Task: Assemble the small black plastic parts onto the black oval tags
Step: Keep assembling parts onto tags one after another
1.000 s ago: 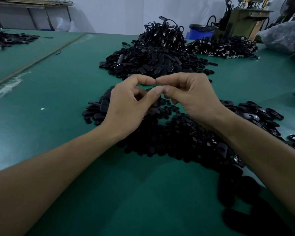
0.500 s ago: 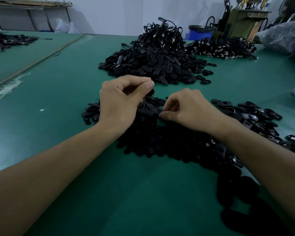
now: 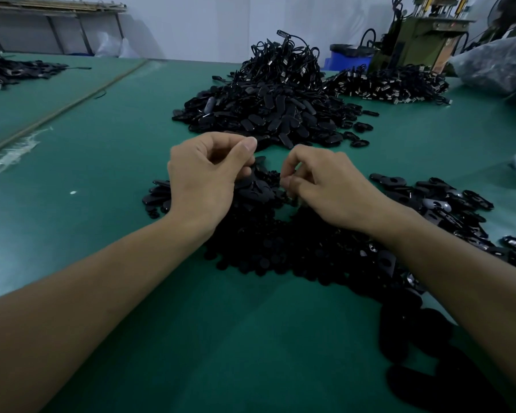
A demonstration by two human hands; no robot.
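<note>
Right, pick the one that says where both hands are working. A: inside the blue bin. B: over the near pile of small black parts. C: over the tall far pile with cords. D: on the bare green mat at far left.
B: the left hand and the right hand both sit with curled fingers above the near pile of small black parts, well short of the far pile and the blue bin.

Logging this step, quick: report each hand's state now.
Left hand: grips a black oval tag.
Right hand: fingertips pinched over the small black parts; holding one cannot be told.
</note>
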